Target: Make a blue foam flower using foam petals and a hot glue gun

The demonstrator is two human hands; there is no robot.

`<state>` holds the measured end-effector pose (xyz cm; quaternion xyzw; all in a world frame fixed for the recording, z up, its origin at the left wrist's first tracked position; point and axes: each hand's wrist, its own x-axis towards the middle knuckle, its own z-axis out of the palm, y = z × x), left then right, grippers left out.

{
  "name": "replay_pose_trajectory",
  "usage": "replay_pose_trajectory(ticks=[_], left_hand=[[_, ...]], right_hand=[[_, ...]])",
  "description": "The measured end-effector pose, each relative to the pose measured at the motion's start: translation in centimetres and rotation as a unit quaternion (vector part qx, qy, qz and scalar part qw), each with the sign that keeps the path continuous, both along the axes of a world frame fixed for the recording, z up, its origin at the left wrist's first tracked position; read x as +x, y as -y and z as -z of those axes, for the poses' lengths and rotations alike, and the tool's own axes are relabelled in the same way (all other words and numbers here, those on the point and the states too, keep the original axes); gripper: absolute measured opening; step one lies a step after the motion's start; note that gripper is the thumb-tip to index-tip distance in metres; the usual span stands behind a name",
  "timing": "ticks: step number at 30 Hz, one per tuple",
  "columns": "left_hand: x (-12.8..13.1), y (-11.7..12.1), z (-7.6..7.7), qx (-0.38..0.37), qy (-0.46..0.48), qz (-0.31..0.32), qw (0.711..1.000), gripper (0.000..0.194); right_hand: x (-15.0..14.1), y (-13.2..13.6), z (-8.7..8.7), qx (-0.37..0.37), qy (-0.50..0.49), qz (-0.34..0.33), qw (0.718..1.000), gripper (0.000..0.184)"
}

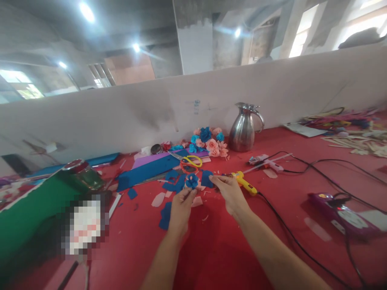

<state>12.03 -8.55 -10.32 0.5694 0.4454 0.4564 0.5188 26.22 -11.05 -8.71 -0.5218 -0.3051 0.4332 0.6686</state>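
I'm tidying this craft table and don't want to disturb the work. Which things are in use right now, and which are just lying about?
In use:
left hand holding a blue foam flower
right hand holding a blue foam petal

Lying about:
yellow glue gun
scissors
finished flowers
steel jug
purple power strip

Craft workshop, red worktable [217, 249]; glue gun [245, 183], scissors [188, 161], paper flowers [209, 141], foam sheets [151, 168]; bare concrete ceiling
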Motion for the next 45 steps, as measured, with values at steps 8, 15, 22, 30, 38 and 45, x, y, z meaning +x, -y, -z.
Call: replay_pose_trajectory(ticks=[8,15,22,30,38,45], left_hand=[[0.4,-0.1,1.0,-0.051,0.041,-0.013,0.998,0.02],[1.3,0.2,1.3,-0.101,0.114,-0.023,0.988,0.023],[1.6,0.5,0.8,-0.102,0.1,-0.025,0.989,0.024],[1.7,0.4,0.9,-0.109,0.105,-0.031,0.988,0.02],[1.8,0.7,0.6,-0.115,0.117,-0.035,0.986,0.015],[1.8,0.7,0.6,-0.114,0.114,-0.043,0.986,0.014]], right_hand=[[-0.7,-0.3,0.7,0.01,-0.053,0.025,0.998,0.032],[-1.5,-0.2,0.7,0.02,-0.08,0.023,0.996,0.03],[-2.0,0.1,0.4,0.031,-0.1,0.001,0.994,0.028],[-2.5,0.4,0.1,0.034,-0.1,0.004,0.994,0.025],[-2.9,0.5,0.2,0.052,-0.144,-0.019,0.988,0.026],[-3.0,0.6,0.2,0.057,-0.156,-0.023,0.986,0.026]])
